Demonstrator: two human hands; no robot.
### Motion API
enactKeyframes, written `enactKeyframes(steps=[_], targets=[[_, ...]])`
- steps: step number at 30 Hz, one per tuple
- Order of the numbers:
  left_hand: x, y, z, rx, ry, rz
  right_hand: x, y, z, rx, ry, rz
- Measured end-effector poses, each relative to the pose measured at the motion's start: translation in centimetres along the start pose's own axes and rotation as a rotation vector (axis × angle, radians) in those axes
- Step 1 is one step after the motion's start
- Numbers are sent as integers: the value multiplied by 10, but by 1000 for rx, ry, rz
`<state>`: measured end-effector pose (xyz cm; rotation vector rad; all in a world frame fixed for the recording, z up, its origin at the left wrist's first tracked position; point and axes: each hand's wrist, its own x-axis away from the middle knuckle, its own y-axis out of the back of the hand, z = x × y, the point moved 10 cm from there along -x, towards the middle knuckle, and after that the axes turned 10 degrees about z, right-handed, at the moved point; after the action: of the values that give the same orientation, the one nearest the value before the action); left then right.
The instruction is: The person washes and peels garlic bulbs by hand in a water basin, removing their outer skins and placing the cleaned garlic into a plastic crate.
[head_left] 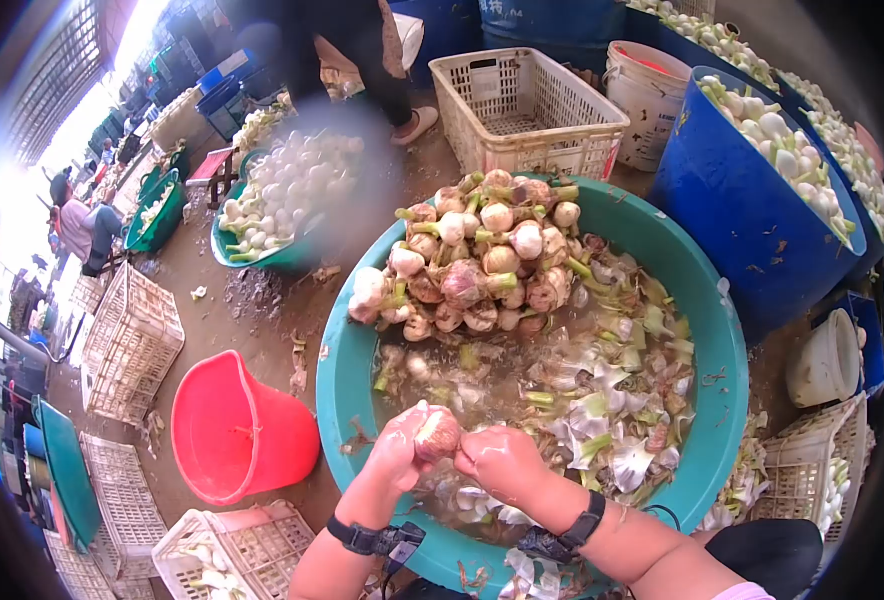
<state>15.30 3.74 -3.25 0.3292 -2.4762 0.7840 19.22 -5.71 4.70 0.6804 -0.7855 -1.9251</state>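
Observation:
My left hand point(399, 443) is wrapped round a reddish-purple garlic bulb point(438, 434), held over a big teal tub point(334, 400). Right beside it, my right hand point(502, 462) is closed, its fingertips against the bulb's right edge. What those fingertips pinch, if anything, is hidden. Murky water point(472, 385) and loose, wet garlic skins point(602, 400) lie in the tub below both hands. At the tub's far side rises a heap of unpeeled garlic bulbs point(472, 250) with short green stems. Dark bands circle both wrists.
A red bucket point(292, 440) stands left of the tub, near a crate point(252, 545) holding pale garlic. Beyond the tub are a white crate point(562, 110), a white bucket point(647, 110) and a blue barrel point(732, 210) of peeled bulbs. Another person's legs point(362, 50) show at the top.

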Motion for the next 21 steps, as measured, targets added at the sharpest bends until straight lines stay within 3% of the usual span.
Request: enactKeyframes(steps=[3,5,6,9,10,11,13,14,15,17,18,19,21], targets=[[-1,9,15,52,52,26,2,-8,-14,-62,-56,-70],[1,5,22,91,70,75,9,-42,-70,-674,-456,49],[6,-6,12,62,-15,88,17,-84,-100,-800,-525,182],[6,-5,5,-12,-147,71,22,-61,-99,-575,-440,103],[6,0,4,-63,-187,46,32,-54,-102,-400,-608,180],[10,2,5,-53,-189,36,32,-50,-97,-397,-605,195],[23,-9,-17,-363,-343,73,24,11,-58,-172,-230,-256],[24,-8,-10,-300,-249,65,27,1,-65,-481,-361,-155],[24,-7,-7,-297,-245,65,26,4,-59,-482,-365,-153],[24,-6,-13,-366,-358,49,25,-27,-57,-818,-485,65],[22,-10,-11,-364,-355,53,29,-54,-63,-1222,-575,50],[19,-16,-8,-456,-326,46,27,-61,-66,-1220,-580,50],[15,-14,-2,-543,-292,33,22,-36,-72,-771,-445,-157]])
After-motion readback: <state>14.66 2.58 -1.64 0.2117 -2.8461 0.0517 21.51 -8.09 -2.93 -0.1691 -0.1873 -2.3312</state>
